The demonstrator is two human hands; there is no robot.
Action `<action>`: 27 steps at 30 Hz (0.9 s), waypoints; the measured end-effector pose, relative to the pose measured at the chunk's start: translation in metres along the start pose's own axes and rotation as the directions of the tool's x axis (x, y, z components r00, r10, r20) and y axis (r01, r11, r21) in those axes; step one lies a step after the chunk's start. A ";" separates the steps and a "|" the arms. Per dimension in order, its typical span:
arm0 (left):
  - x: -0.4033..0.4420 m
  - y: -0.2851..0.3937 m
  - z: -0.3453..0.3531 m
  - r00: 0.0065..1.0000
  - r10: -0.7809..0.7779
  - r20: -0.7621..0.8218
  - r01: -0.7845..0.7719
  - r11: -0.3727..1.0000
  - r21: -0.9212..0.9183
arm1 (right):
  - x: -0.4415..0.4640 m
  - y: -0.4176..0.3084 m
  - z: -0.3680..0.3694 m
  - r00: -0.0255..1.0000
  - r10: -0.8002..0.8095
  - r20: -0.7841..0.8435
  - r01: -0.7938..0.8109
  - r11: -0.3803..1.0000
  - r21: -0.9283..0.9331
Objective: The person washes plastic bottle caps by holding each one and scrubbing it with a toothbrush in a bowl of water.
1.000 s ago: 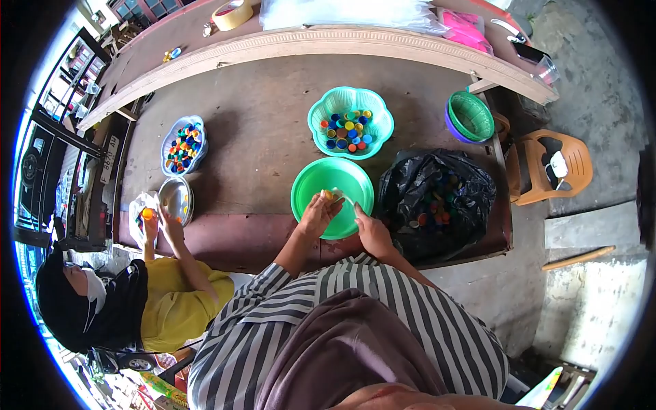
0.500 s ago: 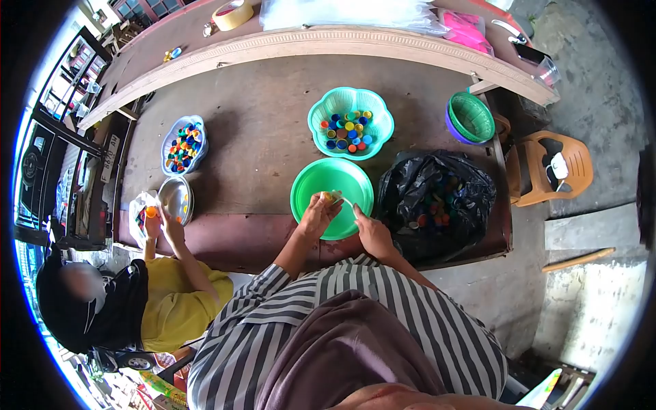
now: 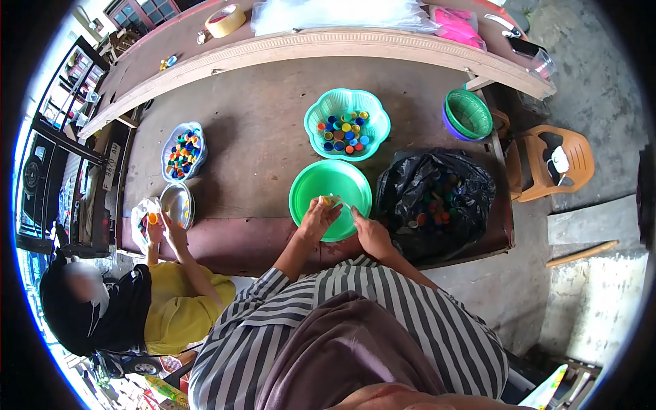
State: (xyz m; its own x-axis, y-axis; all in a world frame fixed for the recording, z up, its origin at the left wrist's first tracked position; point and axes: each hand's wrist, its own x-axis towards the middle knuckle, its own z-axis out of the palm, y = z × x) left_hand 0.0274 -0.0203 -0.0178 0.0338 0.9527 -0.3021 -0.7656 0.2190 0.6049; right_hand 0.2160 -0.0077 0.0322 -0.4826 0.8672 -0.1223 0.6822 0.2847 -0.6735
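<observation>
Over the green basin [image 3: 298,181] my left hand [image 3: 318,220] is closed on a small yellow bottle cap [image 3: 326,200], partly covered by the fingers. My right hand [image 3: 372,234] grips a thin, pale tool [image 3: 346,204], whose far end meets the cap. Whether it is a blade or a strip of plastic I cannot tell. Beyond the basin, a turquoise scalloped basket [image 3: 319,102] contains several coloured bottle caps. A black plastic bag [image 3: 396,181] with more caps lies open just right of my right hand.
A co-worker's hands [image 3: 171,236] hold an orange cap at left, beside a metal bowl [image 3: 190,198] and a pale blue basket [image 3: 167,147] of caps. Nested green and purple baskets [image 3: 470,109] stand at the right table edge. A raised wooden shelf [image 3: 307,42] crosses the back.
My hands stay over the basin with the cap and the thin tool, shifting only slightly. The whole view has moved a little. The co-worker still handles an orange cap.
</observation>
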 end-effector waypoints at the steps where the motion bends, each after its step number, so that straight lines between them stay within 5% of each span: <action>1: 0.000 0.000 0.000 1.000 -0.023 0.010 0.023 0.999 -0.028 | 0.001 -0.002 -0.002 0.998 -0.036 -0.045 0.036 0.999 0.006; 3: 0.005 -0.002 -0.003 1.000 -0.011 0.006 0.012 0.999 -0.034 | -0.003 -0.011 -0.005 0.985 -0.146 -0.096 0.148 0.989 0.015; 6: 0.008 -0.004 -0.009 0.998 0.010 0.059 -0.007 0.998 -0.060 | 0.000 -0.005 -0.003 1.000 -0.017 0.022 0.018 1.000 -0.013; 10: 0.003 -0.001 0.003 0.998 -0.053 0.027 0.054 0.998 -0.022 | 0.001 -0.007 -0.007 0.990 -0.088 -0.110 0.090 0.996 0.006; 13: 0.004 0.000 0.000 0.999 0.030 0.040 -0.030 1.000 0.006 | -0.001 -0.004 -0.001 0.998 -0.061 0.031 0.060 0.998 0.013; 17: 0.001 -0.004 0.000 0.999 -0.026 -0.033 0.027 0.999 0.034 | 0.004 0.004 -0.004 1.000 -0.017 -0.017 0.017 1.000 -0.009; 19: 0.003 0.000 0.000 1.000 0.000 -0.018 0.001 1.000 0.026 | -0.001 -0.005 -0.001 0.991 -0.133 -0.020 0.134 0.989 0.055; 22: 0.005 0.000 -0.003 1.000 0.016 -0.001 -0.016 0.999 0.032 | 0.005 0.004 -0.007 1.000 0.010 0.024 -0.010 1.000 -0.004; 26: 0.012 0.003 -0.005 0.997 -0.073 0.001 0.072 0.984 0.165 | 0.010 0.016 -0.015 0.992 0.032 -0.119 -0.033 0.999 0.000; 27: 0.014 0.014 0.006 0.997 -0.063 -0.039 0.072 0.940 0.333 | 0.010 0.021 -0.016 0.979 -0.021 -0.201 0.040 0.995 0.090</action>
State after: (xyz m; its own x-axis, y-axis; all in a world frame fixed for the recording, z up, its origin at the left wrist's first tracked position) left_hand 0.0211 -0.0027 -0.0094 0.0565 0.9280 -0.3683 -0.5034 0.3450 0.7922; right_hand 0.2343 0.0132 0.0288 -0.3768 0.9254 0.0411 0.6103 0.2814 -0.7405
